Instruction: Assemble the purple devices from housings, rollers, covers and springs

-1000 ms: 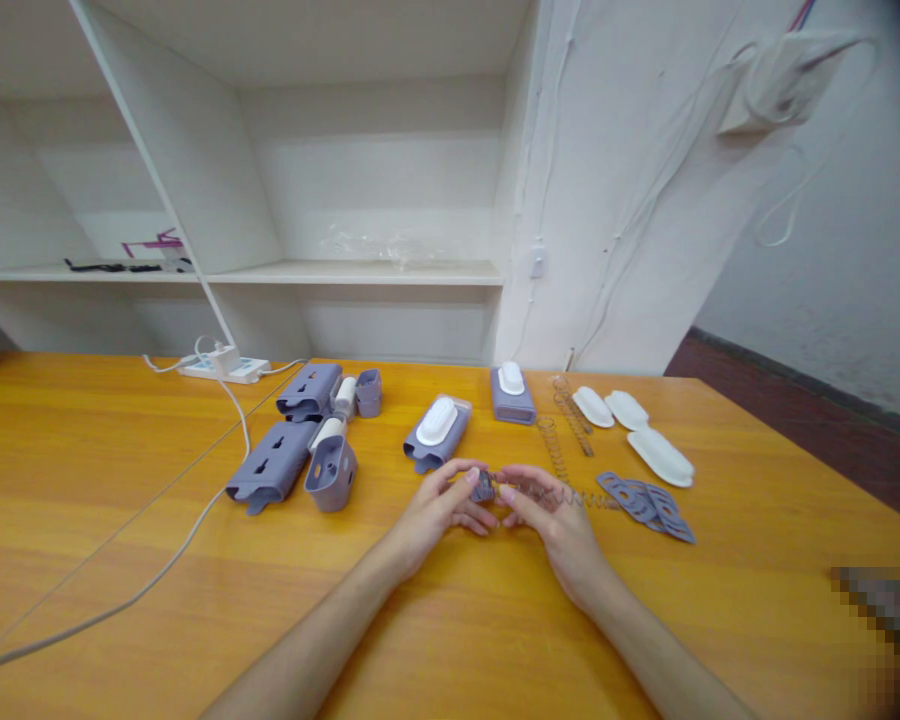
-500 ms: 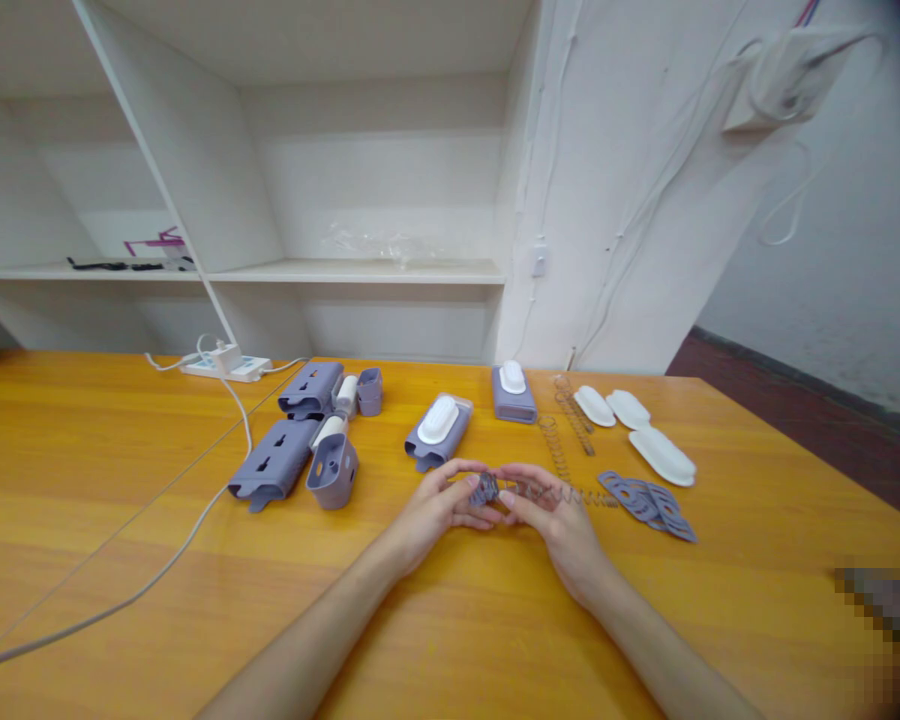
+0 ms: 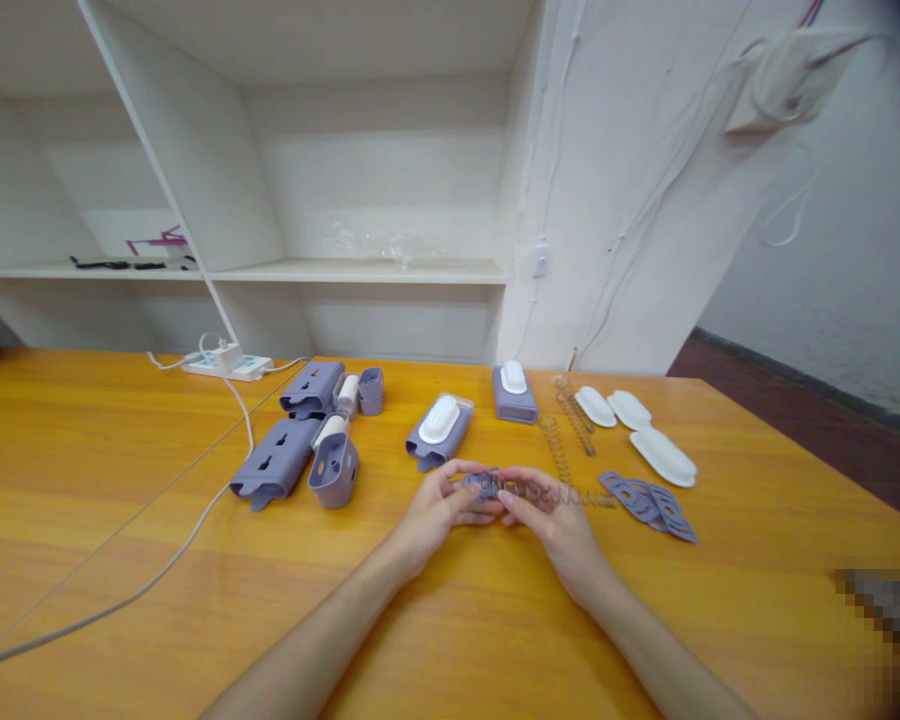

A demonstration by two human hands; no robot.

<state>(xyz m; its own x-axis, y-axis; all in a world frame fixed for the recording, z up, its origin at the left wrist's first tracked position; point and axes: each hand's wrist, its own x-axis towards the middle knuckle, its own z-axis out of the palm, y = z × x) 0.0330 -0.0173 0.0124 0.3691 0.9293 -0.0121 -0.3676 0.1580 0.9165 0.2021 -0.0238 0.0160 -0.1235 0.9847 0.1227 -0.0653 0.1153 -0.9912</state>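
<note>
My left hand (image 3: 436, 512) is closed on a small purple-grey plastic plate (image 3: 481, 487), pinched between thumb and fingers. Opposite it, my right hand (image 3: 551, 515) is closed round a metal coil spring (image 3: 592, 498), whose long free end sticks out to the right past the fingers. The spring's near end meets the plate between my fingertips; whether it is hooked on cannot be made out. Right of my right hand lies a fanned pile of similar purple-grey plates (image 3: 649, 507). More loose springs (image 3: 574, 415) rest on the table just beyond that hand.
White oval covers (image 3: 664, 457) lie at the right. Purple housings with white caps (image 3: 439, 432) stand beyond my hands. At the left are more purple housings (image 3: 277, 460), a purple cup (image 3: 334, 472) and a power strip (image 3: 229, 362), its cable (image 3: 142, 590) crossing the table (image 3: 450, 640).
The plate in my left hand has turned so that more of its flat face shows. Both hands stay in nearly the same place, the spring still in my right.
</note>
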